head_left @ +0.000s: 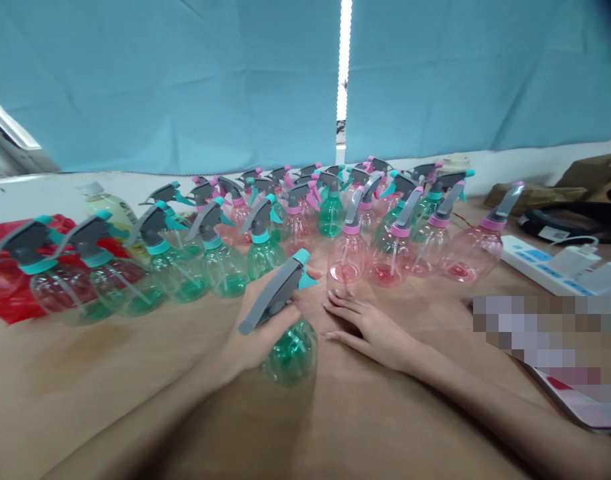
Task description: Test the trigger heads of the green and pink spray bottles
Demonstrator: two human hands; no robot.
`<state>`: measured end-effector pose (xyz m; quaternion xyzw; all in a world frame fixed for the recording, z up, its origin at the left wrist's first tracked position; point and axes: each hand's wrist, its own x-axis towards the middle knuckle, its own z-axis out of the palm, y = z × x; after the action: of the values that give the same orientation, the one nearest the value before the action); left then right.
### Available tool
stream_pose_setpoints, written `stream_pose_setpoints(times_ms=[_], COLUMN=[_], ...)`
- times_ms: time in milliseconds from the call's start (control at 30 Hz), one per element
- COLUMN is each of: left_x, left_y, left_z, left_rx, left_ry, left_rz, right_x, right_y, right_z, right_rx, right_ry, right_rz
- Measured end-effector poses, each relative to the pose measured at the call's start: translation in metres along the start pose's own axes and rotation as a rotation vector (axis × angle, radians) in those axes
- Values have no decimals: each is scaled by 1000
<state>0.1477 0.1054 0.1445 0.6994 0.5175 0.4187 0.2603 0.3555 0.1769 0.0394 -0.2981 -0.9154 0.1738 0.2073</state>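
Observation:
My left hand (265,317) is wrapped round the neck of a green spray bottle (291,357) with a grey and teal trigger head. That bottle is close to me, near the middle of the table. To its right my right hand (370,327) lies on the brown tabletop (385,427), fingers stretched out and holding nothing. Just beyond its fingertips stands a pink spray bottle (348,257). A row of green spray bottles (225,270) runs off to the left, and several pink ones (473,250) stand to the right.
Behind the front row, more green and pink bottles (330,213) crowd together. A red plastic bag (10,293) and a white-capped bottle (108,207) are at the left. At the right are a white power strip (530,263), a dark cable coil (550,223) and a blurred-out flat object (585,400).

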Motion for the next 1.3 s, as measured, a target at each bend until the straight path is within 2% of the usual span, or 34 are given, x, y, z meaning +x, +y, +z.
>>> stream_pose_setpoints(times_ms=[233, 733, 967, 1300], left_x=[0, 0, 0, 0], left_y=[2, -2, -6, -1], left_z=[0, 1, 2, 2], left_rx=[-13, -47, -133, -96], left_ry=[2, 7, 3, 29], left_rz=[-41, -12, -60, -31], right_x=[-1, -2, -2, -2], right_y=[2, 2, 3, 4], right_z=[-1, -2, -1, 0], right_rx=[-16, 10, -8, 28], right_ry=[-8, 1, -8, 19], right_rz=[-12, -15, -16, -27])
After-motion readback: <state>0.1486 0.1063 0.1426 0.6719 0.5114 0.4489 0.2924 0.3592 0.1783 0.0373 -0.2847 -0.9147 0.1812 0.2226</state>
